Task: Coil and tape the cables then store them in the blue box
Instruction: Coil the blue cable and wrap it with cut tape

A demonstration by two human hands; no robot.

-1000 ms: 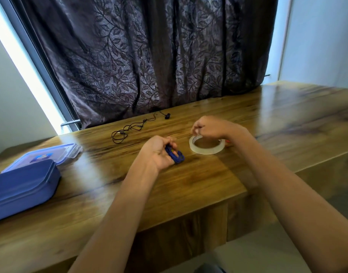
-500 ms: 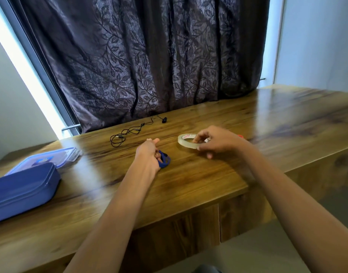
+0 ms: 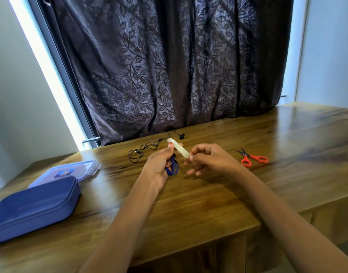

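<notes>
My left hand (image 3: 159, 164) grips a coiled blue cable (image 3: 173, 168) above the wooden table (image 3: 208, 203). Its thumb also touches the far edge of a roll of clear tape (image 3: 179, 148). My right hand (image 3: 206, 160) pinches the near edge of that roll, which is lifted off the table and seen edge-on between both hands. A loose black earphone cable (image 3: 147, 149) lies on the table behind my hands. The blue box (image 3: 33, 207) sits at the left with its clear lid (image 3: 70, 170) lying behind it.
Red-handled scissors (image 3: 252, 158) lie on the table to the right of my right hand. A dark patterned curtain (image 3: 169, 66) hangs behind the table. The table's front edge runs just below my forearms.
My right hand lifted the tape roll off the table and brought it to my left hand, which now touches it too. The scissors, hidden before by my right arm, are now in view.
</notes>
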